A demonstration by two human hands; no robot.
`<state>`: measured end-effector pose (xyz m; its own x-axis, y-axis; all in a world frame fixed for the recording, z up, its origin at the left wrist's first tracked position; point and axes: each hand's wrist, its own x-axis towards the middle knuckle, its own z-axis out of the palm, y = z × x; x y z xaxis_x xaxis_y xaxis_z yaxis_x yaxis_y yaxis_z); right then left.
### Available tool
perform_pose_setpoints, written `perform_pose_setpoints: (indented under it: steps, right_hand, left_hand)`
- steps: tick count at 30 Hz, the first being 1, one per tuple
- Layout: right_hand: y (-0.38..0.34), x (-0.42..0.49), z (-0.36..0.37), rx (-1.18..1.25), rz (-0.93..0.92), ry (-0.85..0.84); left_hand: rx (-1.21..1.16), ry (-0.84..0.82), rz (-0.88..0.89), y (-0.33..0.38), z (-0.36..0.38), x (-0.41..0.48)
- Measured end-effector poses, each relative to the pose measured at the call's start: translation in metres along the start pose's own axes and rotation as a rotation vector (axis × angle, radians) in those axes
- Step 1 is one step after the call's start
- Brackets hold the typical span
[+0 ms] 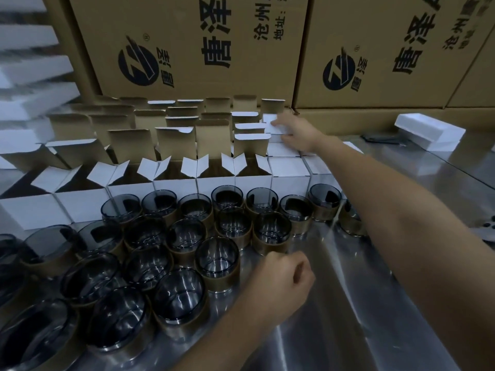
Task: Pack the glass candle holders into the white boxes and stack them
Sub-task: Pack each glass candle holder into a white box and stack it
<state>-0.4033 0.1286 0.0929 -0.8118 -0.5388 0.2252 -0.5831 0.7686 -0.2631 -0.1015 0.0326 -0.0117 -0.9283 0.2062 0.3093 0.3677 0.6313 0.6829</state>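
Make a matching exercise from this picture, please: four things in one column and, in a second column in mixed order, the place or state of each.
Things
1. right hand
2. left hand
3. glass candle holders
4. brown cartons

Places or states
A. stacked at the back, printed with dark characters
B. fingers curled, over the steel table
C. reaching to a closed white box far back
D. standing upright in front of the open white boxes

Pairs: 1-C, 2-B, 3-D, 4-A
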Motion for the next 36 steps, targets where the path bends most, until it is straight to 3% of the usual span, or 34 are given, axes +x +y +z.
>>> perform_pose_setpoints:
  steps: [3,15,19,23,25,30,36]
  right_hand:
    - [0.001,-0.001,0.018,-0.026,0.064,-0.096]
    - [-0.003,0.003,0.025,0.027,0.158,-0.105]
    - [-0.006,0.006,0.023,0.127,0.231,-0.115]
    - [0.004,0.019,0.017,0.256,0.292,0.145]
    - [0.012,0.028,0.019,0.195,0.307,0.209]
    - [0.011,0.055,0.030,-0.087,0.287,0.040]
    - [0.010,0.072,0.040,-0.161,0.457,-0.044]
  left_hand:
    - [0.008,0.012,0.006,0.000,0.000,0.000]
    - [0.044,0.003,-0.049,-0.001,0.003,0.002]
    - [0.241,0.052,-0.059,0.000,0.005,0.009]
    - [0.437,0.067,0.000,0.007,0.006,0.018]
    - [0.450,0.069,-0.007,0.007,0.007,0.020]
    - [0.429,0.055,-0.004,0.006,0.007,0.019]
    - [0.429,0.034,0.007,0.004,0.006,0.020]
